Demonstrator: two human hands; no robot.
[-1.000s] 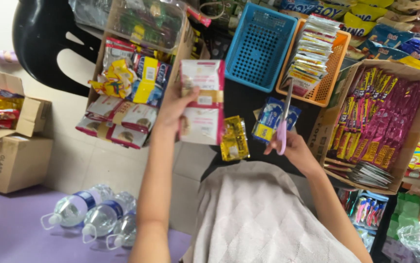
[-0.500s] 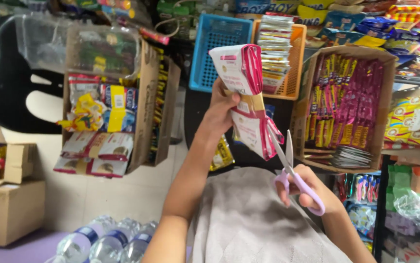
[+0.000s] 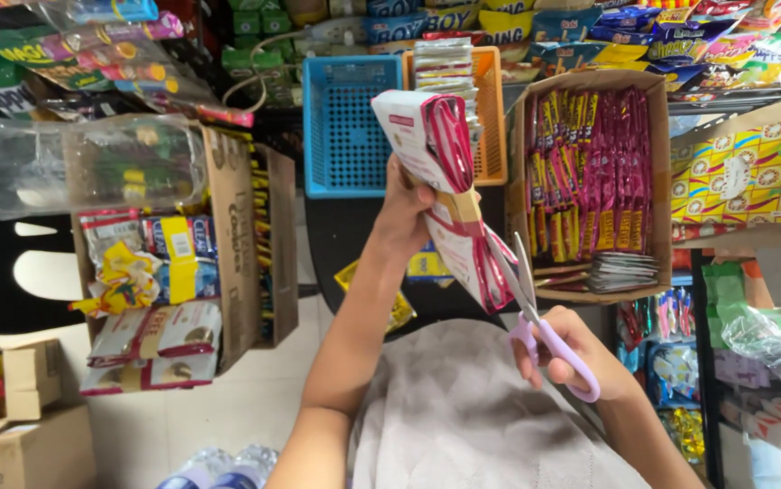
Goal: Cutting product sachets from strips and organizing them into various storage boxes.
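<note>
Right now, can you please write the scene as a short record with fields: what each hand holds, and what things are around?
left hand: left hand grips a bundle of sachets, white and pink, tied with a tan band, held up
right hand: right hand holds scissors with purple handles, blades open at the bundle's lower edge
behind: blue basket, orange basket
right side: cardboard box of red and pink sachets
left side: open carton with mixed packets
below: grey cloth on the lap
</note>
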